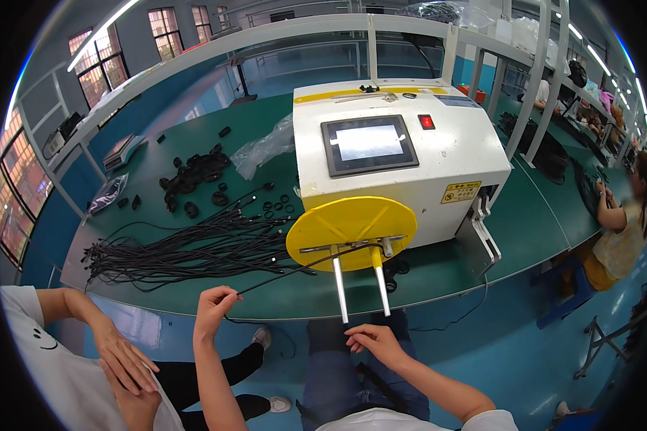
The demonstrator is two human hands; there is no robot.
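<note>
We see the left hand (214, 307) pinching a black cable (287, 274) that runs up to the yellow disc (351, 224) of the white winding machine (402, 154). Right hand (375, 340), fingers loosely curled, touches the cable end below two metal rods (340, 286). Cable bundle (187, 251) lies at nine o'clock on the green table (532, 230).

Bright overhead tube light, window daylight left, screen glare, fisheye-bent edges

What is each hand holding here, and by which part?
The left hand pinches a black cable partway along its length. The right hand touches the cable near the metal rods; grip unclear.
</note>
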